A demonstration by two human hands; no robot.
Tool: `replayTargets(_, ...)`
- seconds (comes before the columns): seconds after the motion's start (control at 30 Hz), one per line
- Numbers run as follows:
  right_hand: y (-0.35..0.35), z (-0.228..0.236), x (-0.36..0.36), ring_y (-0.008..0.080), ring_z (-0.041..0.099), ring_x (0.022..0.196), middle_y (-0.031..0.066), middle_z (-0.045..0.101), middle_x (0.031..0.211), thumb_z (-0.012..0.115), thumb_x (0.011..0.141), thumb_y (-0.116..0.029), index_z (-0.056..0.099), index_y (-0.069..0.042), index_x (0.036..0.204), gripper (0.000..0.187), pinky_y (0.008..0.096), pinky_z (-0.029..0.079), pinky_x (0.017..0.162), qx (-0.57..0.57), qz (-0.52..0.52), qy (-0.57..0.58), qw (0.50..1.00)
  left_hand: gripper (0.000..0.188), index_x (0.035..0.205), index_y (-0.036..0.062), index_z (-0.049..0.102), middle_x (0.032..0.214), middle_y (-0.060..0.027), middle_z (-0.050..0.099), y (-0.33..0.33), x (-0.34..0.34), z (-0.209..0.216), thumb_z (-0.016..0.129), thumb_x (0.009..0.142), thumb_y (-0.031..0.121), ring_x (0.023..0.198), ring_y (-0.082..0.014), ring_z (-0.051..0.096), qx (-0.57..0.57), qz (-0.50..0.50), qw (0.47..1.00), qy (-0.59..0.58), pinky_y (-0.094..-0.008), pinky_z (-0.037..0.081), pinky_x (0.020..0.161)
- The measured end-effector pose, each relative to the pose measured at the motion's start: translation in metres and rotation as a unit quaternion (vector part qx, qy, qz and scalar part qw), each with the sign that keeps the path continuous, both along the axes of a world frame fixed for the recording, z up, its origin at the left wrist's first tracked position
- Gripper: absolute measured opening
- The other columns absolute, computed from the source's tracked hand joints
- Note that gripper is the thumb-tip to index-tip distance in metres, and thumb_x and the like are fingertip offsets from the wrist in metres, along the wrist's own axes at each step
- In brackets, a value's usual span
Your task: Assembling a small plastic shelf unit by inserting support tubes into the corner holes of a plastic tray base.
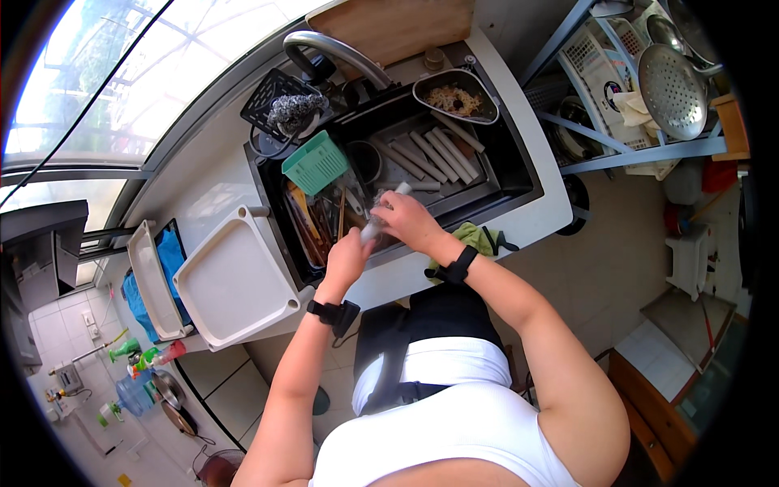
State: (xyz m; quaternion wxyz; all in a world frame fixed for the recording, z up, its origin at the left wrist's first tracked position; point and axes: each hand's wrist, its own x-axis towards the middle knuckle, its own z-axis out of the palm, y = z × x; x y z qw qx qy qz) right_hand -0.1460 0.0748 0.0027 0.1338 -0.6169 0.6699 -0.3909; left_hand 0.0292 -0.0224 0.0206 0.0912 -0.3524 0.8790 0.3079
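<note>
Above the sink's near edge, both of my hands are closed around a pale plastic tube (371, 233) held at a slant. My left hand (347, 253) grips its lower end. My right hand (406, 221) wraps it higher up, with some greyish, see-through material under the fingers that I cannot make out. Several similar tubes (445, 152) lie side by side in the black sink (519, 174). Left of them, a green plastic basket (315, 165) stands by a dark round cup (365, 161). Chopsticks and other utensils (307, 223) fill the sink's left end.
A white tray shelf (235, 280) with corner sockets lies on the left counter. A strainer tray (456, 96) with food scraps sits at the sink's far right corner, near the curved faucet (345, 53). A green cloth (475, 239) hangs over the front edge, right of my hands.
</note>
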Motion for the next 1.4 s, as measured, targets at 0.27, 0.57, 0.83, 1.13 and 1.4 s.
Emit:
replayTargets(0.27, 0.005, -0.012, 0.015, 0.0316, 0.061, 0.085, 0.0116, 0.056, 0.099, 0.069, 0.082, -0.016, 0.067, -0.006, 0.105, 0.025, 0.0414, 0.050, 0.074, 0.019, -0.051, -0.137, 0.989, 0.035, 0.094, -0.0032, 0.054, 0.082, -0.0275, 0.061, 0.010, 0.009, -0.004, 0.063, 0.092, 0.031, 0.081, -0.0482, 0.058, 0.052, 0.074, 0.992, 0.088, -0.0482, 0.046, 0.067)
replayTargets(0.57, 0.001, -0.021, 0.025, 0.0323, 0.058, 0.087, 0.0140, 0.055, 0.096, 0.064, 0.087, -0.012, 0.070, -0.005, 0.102, 0.017, 0.0384, 0.049, 0.076, 0.016, -0.122, -0.195, 0.973, 0.033, 0.092, -0.0031, 0.055, 0.081, -0.0270, 0.059, 0.017, 0.013, 0.000, 0.062, 0.093, 0.029, 0.077, -0.0464, 0.057, 0.054, 0.073, 0.991, 0.103, -0.0454, 0.046, 0.066)
replayTargets(0.83, 0.014, -0.005, 0.044, 0.0323, 0.060, 0.089, 0.0142, 0.054, 0.096, 0.063, 0.086, -0.010, 0.069, -0.006, 0.100, 0.016, 0.0389, 0.050, 0.078, -0.008, -0.106, -0.209, 0.972, 0.032, 0.089, -0.0028, 0.056, 0.072, -0.0190, 0.059, 0.018, 0.014, -0.007, 0.059, 0.095, 0.028, 0.065, -0.0357, 0.057, 0.076, 0.085, 0.975, 0.191, -0.0419, 0.045, 0.061)
replayTargets(1.13, 0.044, -0.030, -0.039, 0.0333, 0.060, 0.093, 0.0153, 0.060, 0.097, 0.069, 0.083, -0.011, 0.069, -0.002, 0.103, 0.022, 0.0374, 0.048, 0.082, 0.037, -0.255, -0.176, 0.950, 0.048, 0.096, -0.0051, 0.060, 0.089, -0.0263, 0.064, 0.014, -0.013, -0.043, 0.053, 0.096, 0.043, 0.089, -0.0426, 0.062, 0.218, 0.121, 0.968, 0.019, -0.0481, 0.047, 0.076)
replayTargets(1.4, 0.114, -0.039, -0.040, 0.0329, 0.059, 0.094, 0.0154, 0.058, 0.099, 0.068, 0.082, -0.005, 0.068, -0.003, 0.104, 0.022, 0.0368, 0.047, 0.085, 0.117, -0.230, -0.113, 0.960, 0.081, 0.141, -0.0108, 0.032, 0.129, -0.0325, 0.043, 0.015, -0.044, -0.028, 0.062, 0.090, 0.045, 0.125, -0.0412, 0.044, 0.133, 0.052, 0.983, 0.114, -0.0405, 0.038, 0.105)
